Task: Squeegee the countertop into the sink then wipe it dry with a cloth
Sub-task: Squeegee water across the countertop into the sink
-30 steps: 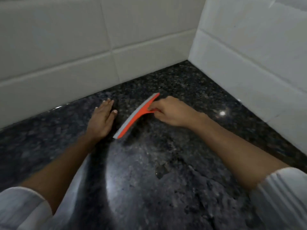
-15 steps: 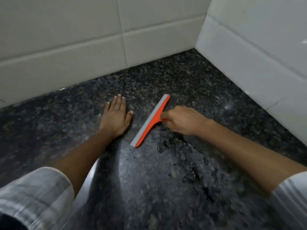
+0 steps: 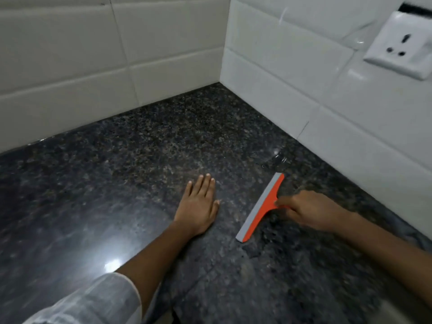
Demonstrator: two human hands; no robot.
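Note:
An orange squeegee with a grey rubber blade lies with its blade on the dark speckled granite countertop. My right hand is closed around its short handle, to the right of the blade. My left hand rests flat on the counter, fingers together, a little left of the squeegee and apart from it. Wet patches show on the stone below and right of the blade. No sink and no cloth are in view.
White tiled walls meet in a corner behind the counter. A white wall socket sits on the right wall, upper right. White sleeves cover both my forearms at the lower edge.
The squeegee and my right hand have shifted right, away from my left hand, nearer the right wall. The view has lifted and turned, bringing the socket into sight.

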